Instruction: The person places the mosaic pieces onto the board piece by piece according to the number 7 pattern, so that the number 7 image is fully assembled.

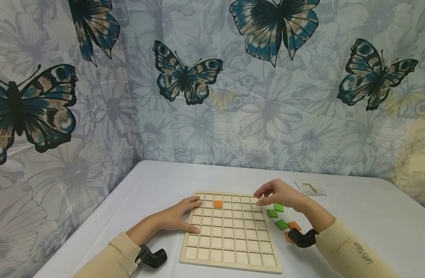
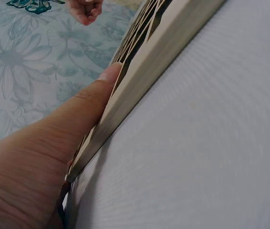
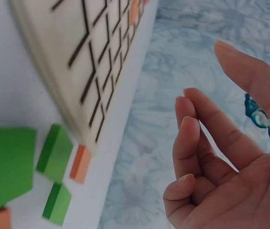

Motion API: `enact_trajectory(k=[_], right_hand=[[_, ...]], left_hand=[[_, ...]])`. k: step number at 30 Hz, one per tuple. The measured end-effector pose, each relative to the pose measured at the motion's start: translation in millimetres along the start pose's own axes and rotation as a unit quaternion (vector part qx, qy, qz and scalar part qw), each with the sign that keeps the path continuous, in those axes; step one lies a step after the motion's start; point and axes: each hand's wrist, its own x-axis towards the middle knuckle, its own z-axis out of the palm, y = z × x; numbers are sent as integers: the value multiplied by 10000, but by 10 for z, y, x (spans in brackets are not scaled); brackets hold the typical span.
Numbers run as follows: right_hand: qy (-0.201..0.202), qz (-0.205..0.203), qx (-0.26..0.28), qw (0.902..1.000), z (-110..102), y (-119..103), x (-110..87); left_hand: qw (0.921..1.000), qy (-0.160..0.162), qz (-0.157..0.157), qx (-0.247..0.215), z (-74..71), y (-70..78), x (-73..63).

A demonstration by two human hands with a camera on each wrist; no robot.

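A wooden grid board (image 1: 229, 266) lay flat midway between the left and right edges of the counter (image 1: 149, 185), well apart from its far edge, with one orange tile (image 1: 217, 204) set in the second row from the far side, third column from the left. The left hand (image 1: 175, 217) rested on the board's left side, its grip released, fingers near the far left corner and thumb lying over the frame farther down. Above the board's far right corner hung the right hand (image 1: 276, 194), its grip relaxed, thumb apart from the bent fingers and nothing held. Just beside the board's right side, toward the counter's right edge, lay three green tiles (image 1: 281, 224) and some loose orange tiles (image 1: 294, 226), one near the corner in the right wrist view. A small patterned card (image 1: 310, 188) lay toward the counter's far right corner. Both arms wore beige sleeves (image 1: 351, 247) and black wrist devices (image 1: 153, 256). Beyond the far edge stood a floral backdrop (image 1: 268, 116) printed with butterflies (image 1: 186, 73).
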Motion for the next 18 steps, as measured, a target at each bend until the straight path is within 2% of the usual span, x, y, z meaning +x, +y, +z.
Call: enact_trajectory(k=[11,18], right_hand=[[-241,133,-255,9993,-44,133,-310],[-388,305,-298,9983,-87,238,-398]], left_hand=[[10000,-24,15,-42,-2,-7,7],[10000,-9,-12,-77,1,3,-2]])
